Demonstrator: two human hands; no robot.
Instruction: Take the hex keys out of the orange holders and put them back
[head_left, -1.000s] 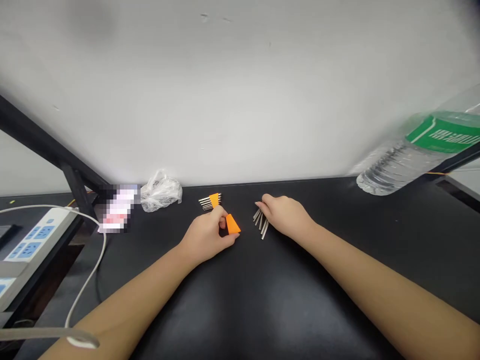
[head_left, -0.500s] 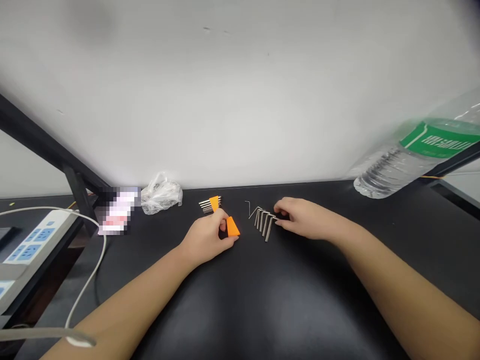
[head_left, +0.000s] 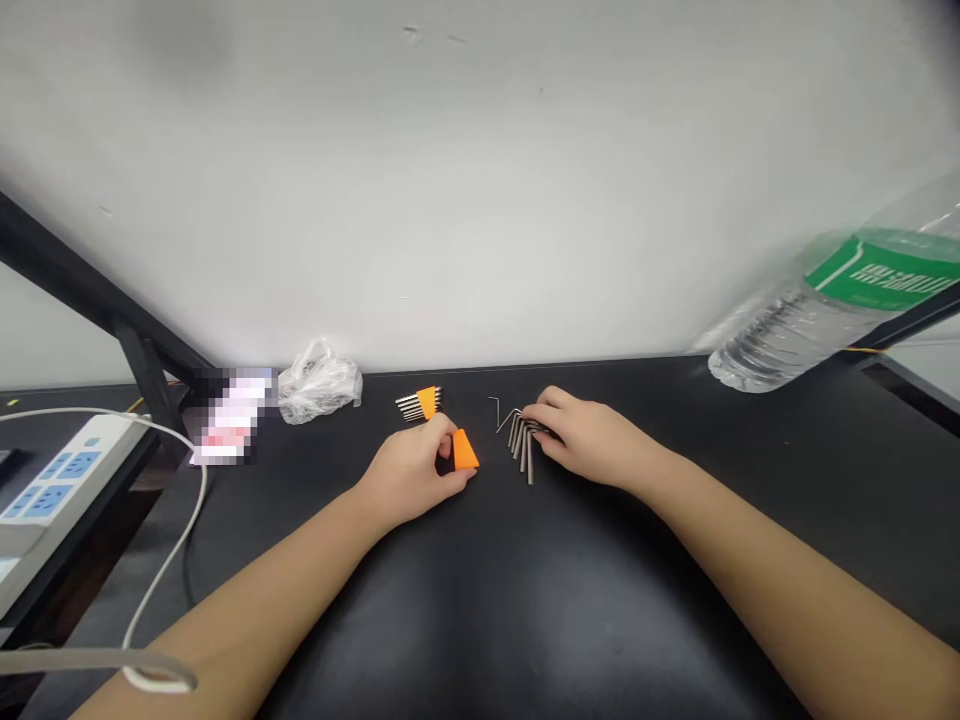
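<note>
My left hand (head_left: 411, 470) is closed on an orange plastic hex key holder (head_left: 465, 450), pinched between thumb and fingers just above the black table. My right hand (head_left: 581, 432) has its fingers curled over the bent ends of several silver hex keys (head_left: 523, 448), which lie side by side in a fan; the fingertips partly cover those ends. A thin, small hex key (head_left: 497, 412) lies apart to the left of the fan. Behind my left hand rests a second orange holder (head_left: 427, 402) with several metal keys in it.
A crumpled clear plastic bag (head_left: 321, 385) lies near the wall, beside a blurred-out flat item (head_left: 232, 415). A large water bottle (head_left: 810, 320) with a green label stands at the right. On the left are a power strip (head_left: 64, 485) and a white cable (head_left: 196, 500).
My right hand has moved left onto the hex keys, and their bent ends have come closer together. My left hand keeps the orange holder in nearly the same spot.
</note>
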